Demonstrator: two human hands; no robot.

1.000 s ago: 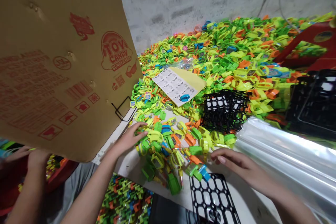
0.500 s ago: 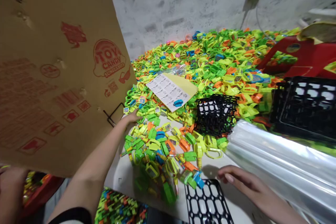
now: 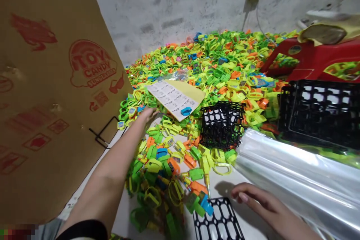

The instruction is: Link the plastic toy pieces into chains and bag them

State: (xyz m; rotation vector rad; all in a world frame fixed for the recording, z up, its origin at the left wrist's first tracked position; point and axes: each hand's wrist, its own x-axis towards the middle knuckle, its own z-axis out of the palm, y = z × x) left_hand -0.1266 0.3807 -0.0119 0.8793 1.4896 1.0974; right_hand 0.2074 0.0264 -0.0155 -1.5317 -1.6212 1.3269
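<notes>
My left hand (image 3: pixel 150 114) reaches across the table to the near edge of a big heap of toy watches (image 3: pixel 222 67) in green, yellow, orange and blue. Its fingers are stretched out and apart, touching the toys, and I see nothing held in them. A looser pile of the same plastic toys (image 3: pixel 174 161) lies closer to me, under and beside my left forearm. Over the white tabletop hovers my right hand (image 3: pixel 255 198), loosely curved and open with nothing in it. A flat black plastic grid tray (image 3: pixel 219 219) lies just left of it.
A large cardboard box (image 3: pixel 56 120) stands at the left. On the heap rest a printed label sheet (image 3: pixel 171 97) and crumpled black grid trays (image 3: pixel 222 125). Clear plastic film (image 3: pixel 298 172), stacked black trays (image 3: pixel 323 114) and a red plastic stool (image 3: pixel 309 58) occupy the right.
My left hand has moved farther forward and right along the heap's edge. My right hand has hardly moved. The view has shifted, so the box shows farther left.
</notes>
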